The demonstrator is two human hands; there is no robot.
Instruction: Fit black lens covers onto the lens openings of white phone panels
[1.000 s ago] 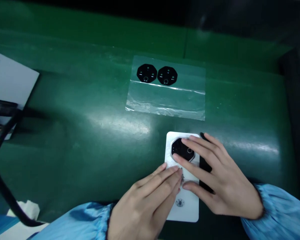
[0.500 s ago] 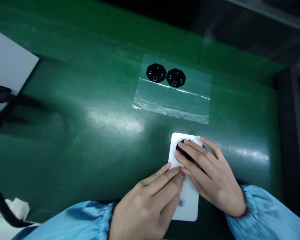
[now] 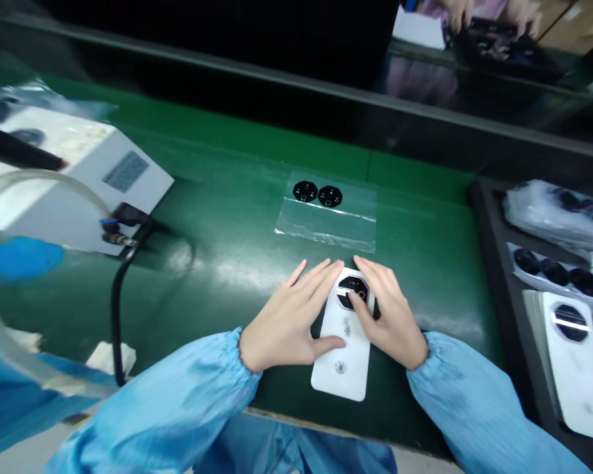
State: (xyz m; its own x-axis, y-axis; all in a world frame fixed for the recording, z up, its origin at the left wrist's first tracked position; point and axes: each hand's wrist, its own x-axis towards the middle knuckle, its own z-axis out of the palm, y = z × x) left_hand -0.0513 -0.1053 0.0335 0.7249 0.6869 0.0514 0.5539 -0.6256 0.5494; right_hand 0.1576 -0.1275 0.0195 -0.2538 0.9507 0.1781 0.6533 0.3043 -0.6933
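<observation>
A white phone back cover [image 3: 343, 362] lies flat on the green bench, with small dark prints on it. Near its top is a black octagonal camera lens plate [image 3: 352, 284] in a round rim, crossed by a bright streak. My left hand [image 3: 294, 316] is open along the cover's left side, fingers stretched out and thumb on the cover's face. On the right edge rests my right hand [image 3: 388, 313], fingers extended, its thumb touching the lens plate. Farther back, two loose black lens plates [image 3: 330, 196] sit on a clear plastic sheet [image 3: 326, 227].
A white machine [image 3: 138, 178] with a black cable [image 3: 118, 296] and a pale hose stands at left. At right a dark tray [image 3: 494, 276] holds stacked white covers [image 3: 580, 375], lens plates and plastic bags. Another person's hands [image 3: 524, 14] show beyond the dark ledge.
The camera view has lifted and widened. My right fingers have moved off the lens plate to the cover's edge, the thumb staying on it. My left fingers have straightened along the left side.
</observation>
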